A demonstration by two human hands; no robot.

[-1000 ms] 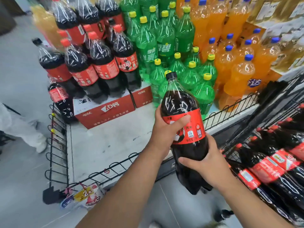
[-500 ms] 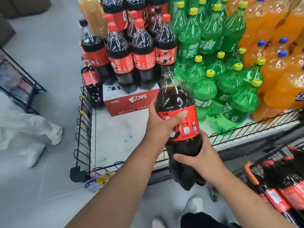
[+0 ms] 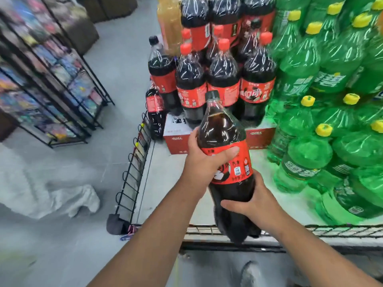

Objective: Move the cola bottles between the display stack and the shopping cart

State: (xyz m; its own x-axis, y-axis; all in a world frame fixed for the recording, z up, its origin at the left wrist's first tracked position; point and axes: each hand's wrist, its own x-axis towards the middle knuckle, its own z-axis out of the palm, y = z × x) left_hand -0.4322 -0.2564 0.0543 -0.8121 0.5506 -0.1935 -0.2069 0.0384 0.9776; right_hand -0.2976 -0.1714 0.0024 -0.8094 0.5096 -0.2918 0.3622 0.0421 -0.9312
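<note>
I hold a large cola bottle (image 3: 226, 129) with a black cap and red label, upright and slightly tilted, above the white display platform (image 3: 165, 195). My left hand (image 3: 205, 162) grips it around the label. My right hand (image 3: 248, 206) grips its lower body from the right. Behind it stands the display stack of cola bottles (image 3: 223, 79) with red caps, on red cartons (image 3: 176, 141). The shopping cart is out of view.
Green soda bottles (image 3: 323, 112) crowd the right side of the platform. A low black wire fence (image 3: 134, 175) rims the platform's left and front edges. A black wire rack (image 3: 51, 90) of goods stands across the grey aisle at left. A white sack (image 3: 62, 195) lies on the floor.
The view has swung left and closer to the platform; the cart has left the frame. Both hands keep their grip, and the bottle is now over the platform's front edge, nearer the cola stack.
</note>
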